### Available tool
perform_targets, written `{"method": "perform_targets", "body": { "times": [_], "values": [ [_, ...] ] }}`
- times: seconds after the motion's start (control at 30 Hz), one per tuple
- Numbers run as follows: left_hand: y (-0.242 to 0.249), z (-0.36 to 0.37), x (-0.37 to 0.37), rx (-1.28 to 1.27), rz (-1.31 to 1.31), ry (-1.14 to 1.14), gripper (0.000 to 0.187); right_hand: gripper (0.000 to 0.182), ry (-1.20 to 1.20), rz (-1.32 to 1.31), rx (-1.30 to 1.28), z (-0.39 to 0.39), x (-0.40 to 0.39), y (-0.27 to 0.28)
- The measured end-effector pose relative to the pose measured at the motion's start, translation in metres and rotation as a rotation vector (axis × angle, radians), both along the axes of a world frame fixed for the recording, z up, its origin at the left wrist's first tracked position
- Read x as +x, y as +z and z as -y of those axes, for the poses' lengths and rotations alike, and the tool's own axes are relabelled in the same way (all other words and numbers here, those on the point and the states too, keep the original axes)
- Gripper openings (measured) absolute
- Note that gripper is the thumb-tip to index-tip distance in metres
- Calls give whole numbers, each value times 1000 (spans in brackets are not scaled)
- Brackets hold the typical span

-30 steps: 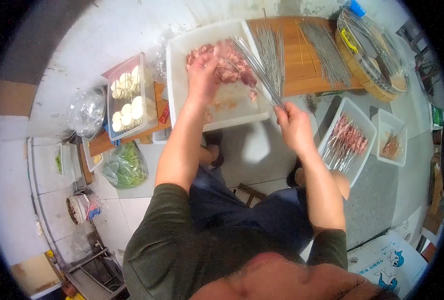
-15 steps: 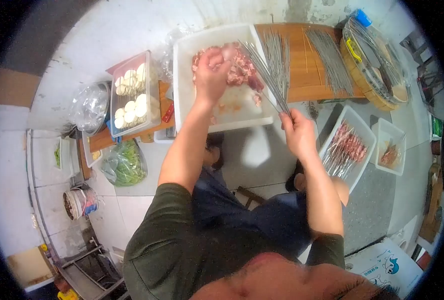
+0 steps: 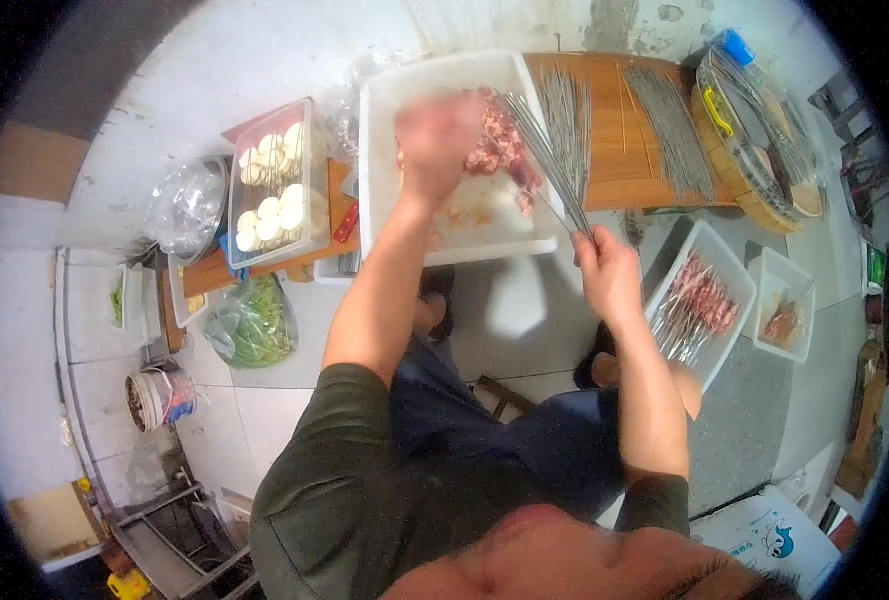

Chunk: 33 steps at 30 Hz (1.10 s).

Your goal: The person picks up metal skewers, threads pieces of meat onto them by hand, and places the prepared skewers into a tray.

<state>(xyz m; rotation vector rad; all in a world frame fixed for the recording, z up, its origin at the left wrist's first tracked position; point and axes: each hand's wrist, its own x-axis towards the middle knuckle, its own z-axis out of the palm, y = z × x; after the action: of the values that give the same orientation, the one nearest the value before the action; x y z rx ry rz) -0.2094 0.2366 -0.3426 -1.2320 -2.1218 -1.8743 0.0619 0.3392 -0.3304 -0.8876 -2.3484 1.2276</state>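
My left hand (image 3: 439, 140) is over the left part of a white plastic tub (image 3: 490, 246), at the raw meat pieces (image 3: 500, 150). Motion smears its fingers, so I cannot see whether they hold anything. In my right hand (image 3: 610, 270), closed just beyond the tub's near right corner, is a bundle of thin metal skewers (image 3: 555, 165). The bundle slants up and left, its far ends over the tub's right side. One skewer separates from the rest and points toward the meat at the tub's right.
More metal skewers (image 3: 671, 130) lie on the wooden board (image 3: 605, 150), beside a basket (image 3: 750, 190). Threaded meat skewers (image 3: 700, 300) fill a white tray at right; a smaller tub (image 3: 785, 335) stands beside it. At left are a box of white rounds (image 3: 275, 190), bagged greens (image 3: 255, 325) and a bucket (image 3: 162, 398).
The whole view has shifted slightly right. My left hand stays over the meat, its fingers now blurred by motion. My right hand still grips the skewer bundle.
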Motion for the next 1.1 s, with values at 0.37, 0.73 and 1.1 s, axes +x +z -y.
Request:
{"method": "perform_targets", "body": {
  "times": [0.37, 0.73, 1.1],
  "values": [
    [6, 12, 5, 191, 1109, -461, 13, 27, 29, 22, -57, -3, -4, -8],
    [2, 15, -4, 312, 1192, -484, 21, 25, 43, -35, 15, -1, 0, -5],
    [17, 9, 6, 454, 1153, -274, 26, 23, 55, 35, 22, 4, 4, 9]
  ]
}}
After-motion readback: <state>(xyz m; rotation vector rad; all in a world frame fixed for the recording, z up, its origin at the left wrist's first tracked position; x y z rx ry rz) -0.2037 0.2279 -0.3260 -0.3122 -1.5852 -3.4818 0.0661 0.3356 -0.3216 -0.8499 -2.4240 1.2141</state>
